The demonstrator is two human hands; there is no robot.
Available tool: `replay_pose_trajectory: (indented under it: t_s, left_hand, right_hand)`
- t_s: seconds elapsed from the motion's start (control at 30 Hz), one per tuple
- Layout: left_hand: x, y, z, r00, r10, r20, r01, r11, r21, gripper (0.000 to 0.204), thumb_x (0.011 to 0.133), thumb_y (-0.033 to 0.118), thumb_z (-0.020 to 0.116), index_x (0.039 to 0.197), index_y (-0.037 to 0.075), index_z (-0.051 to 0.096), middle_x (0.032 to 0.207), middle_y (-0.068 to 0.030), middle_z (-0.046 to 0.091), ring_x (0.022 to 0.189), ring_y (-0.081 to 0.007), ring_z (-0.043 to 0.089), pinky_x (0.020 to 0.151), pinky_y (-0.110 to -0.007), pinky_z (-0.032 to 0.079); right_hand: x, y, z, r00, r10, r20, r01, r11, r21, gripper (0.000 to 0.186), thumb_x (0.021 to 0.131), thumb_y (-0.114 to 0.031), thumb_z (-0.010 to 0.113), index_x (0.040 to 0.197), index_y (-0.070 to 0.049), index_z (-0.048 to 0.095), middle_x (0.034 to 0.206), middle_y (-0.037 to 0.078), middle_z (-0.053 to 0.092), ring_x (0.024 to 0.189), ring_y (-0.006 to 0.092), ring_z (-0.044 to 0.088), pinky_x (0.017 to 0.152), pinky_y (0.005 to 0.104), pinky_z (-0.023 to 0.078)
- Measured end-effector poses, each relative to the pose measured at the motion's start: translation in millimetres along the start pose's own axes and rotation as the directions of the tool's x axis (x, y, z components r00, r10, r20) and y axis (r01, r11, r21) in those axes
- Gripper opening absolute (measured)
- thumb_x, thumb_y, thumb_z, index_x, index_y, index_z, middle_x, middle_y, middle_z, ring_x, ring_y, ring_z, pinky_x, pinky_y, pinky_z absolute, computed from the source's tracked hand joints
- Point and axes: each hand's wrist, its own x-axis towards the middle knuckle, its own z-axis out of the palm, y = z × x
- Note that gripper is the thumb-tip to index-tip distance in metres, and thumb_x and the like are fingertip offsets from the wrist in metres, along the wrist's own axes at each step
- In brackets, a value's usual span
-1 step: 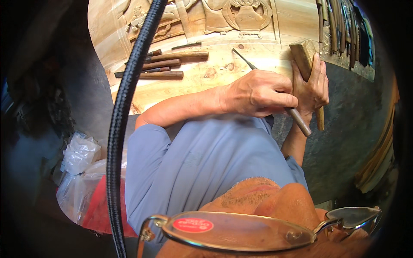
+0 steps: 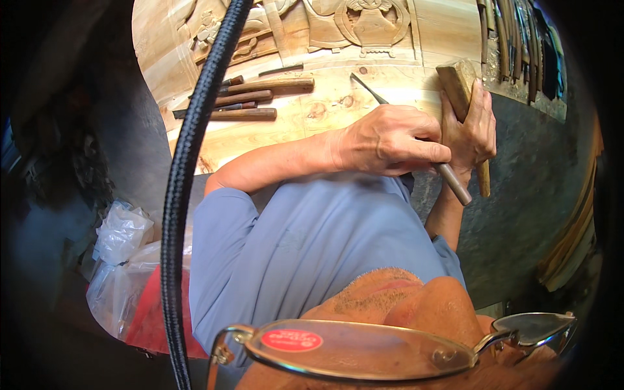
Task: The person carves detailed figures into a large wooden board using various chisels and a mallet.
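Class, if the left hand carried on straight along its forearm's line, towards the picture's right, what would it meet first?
Most likely the right hand, holding the wooden mallet, just beyond the left hand in the picture. Depth is unclear, so any gap between them cannot be judged.

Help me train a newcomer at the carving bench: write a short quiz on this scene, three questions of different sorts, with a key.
1. Multiple choice: what does the left hand hold?
A) a saw
B) a narrow-bladed tool
C) nothing

2. True or false: the right hand holds a wooden mallet.

3. Fill in: several loose wooden-handled tools lie on the board to the ____ of the two hands.

Key:
1. B
2. True
3. left
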Motion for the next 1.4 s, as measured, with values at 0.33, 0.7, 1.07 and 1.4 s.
replay_pose_trajectory:
  t_s: [0.33,0.7,1.07,1.4]
  left_hand:
    - [18,-21,6,0.981,0.175,-0.08,-0.14,0.935,0.326,0.041,0.086,0.031,0.081,0.124,0.016,0.073,0.087,-0.0021,0.061,0.071,-0.0188,0.058,0.061,-0.035,0.044]
    - [53,-56,1,0.921,0.269,-0.281,-0.155,0.916,0.371,0.034,0.082,0.025,0.084,0.114,0.018,0.076,0.088,-0.0009,0.061,0.08,-0.0205,0.061,0.073,-0.035,0.05]
    - [55,-64,6,0.847,0.294,-0.443,-0.122,0.919,0.376,0.027,0.081,0.033,0.084,0.105,0.023,0.075,0.088,0.0007,0.059,0.08,-0.0208,0.061,0.073,-0.035,0.051]
    - [59,-58,9,0.81,0.288,-0.512,-0.12,0.934,0.336,0.028,0.079,0.031,0.086,0.103,0.021,0.075,0.089,-0.0001,0.061,0.082,-0.0223,0.063,0.075,-0.037,0.053]
  right_hand:
    - [0,8,-7,0.994,-0.075,0.076,0.072,0.996,0.044,0.062,0.086,-0.04,0.08,0.14,-0.013,0.064,0.129,0.011,0.071,0.101,0.0282,0.074,0.084,0.0377,0.061]
    - [-2,2,-4,0.997,-0.038,0.073,0.039,0.999,-0.004,0.036,0.073,-0.025,0.088,0.099,-0.007,0.068,0.097,0.011,0.072,0.09,0.0341,0.07,0.074,0.0451,0.057]
    - [1,-2,-2,0.998,-0.059,0.038,0.059,0.998,0.007,0.04,0.076,-0.025,0.087,0.106,-0.008,0.067,0.099,0.01,0.072,0.089,0.0327,0.07,0.075,0.0443,0.057]
    - [-1,0,-4,0.997,-0.048,0.068,0.048,0.999,0.006,0.037,0.078,-0.028,0.086,0.1,-0.01,0.062,0.093,0.007,0.068,0.087,0.0314,0.07,0.072,0.0444,0.056]
